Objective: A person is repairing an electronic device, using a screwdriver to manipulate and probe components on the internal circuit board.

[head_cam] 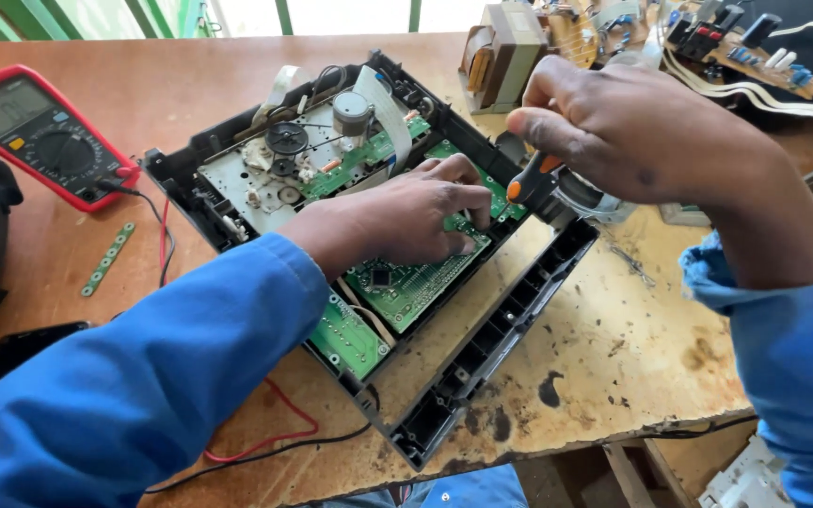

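Note:
An opened black device chassis [482,353] lies on the wooden workbench [613,348], with green circuit boards [397,287] and a metal drive mechanism [284,165] inside. My left hand [406,216] rests on the main green board, fingers pressing near its far edge. My right hand [632,127] grips a screwdriver with an orange and black handle [531,183], held upright over the board's right end. Its tip is hidden behind my left fingers. Both arms wear blue sleeves.
A red multimeter [35,132] lies at the far left, its red and black leads [265,442] trailing under the chassis. A small green strip board [108,259], a dark phone [30,346], a transformer [501,52] and loose circuit boards [745,52] surround the work.

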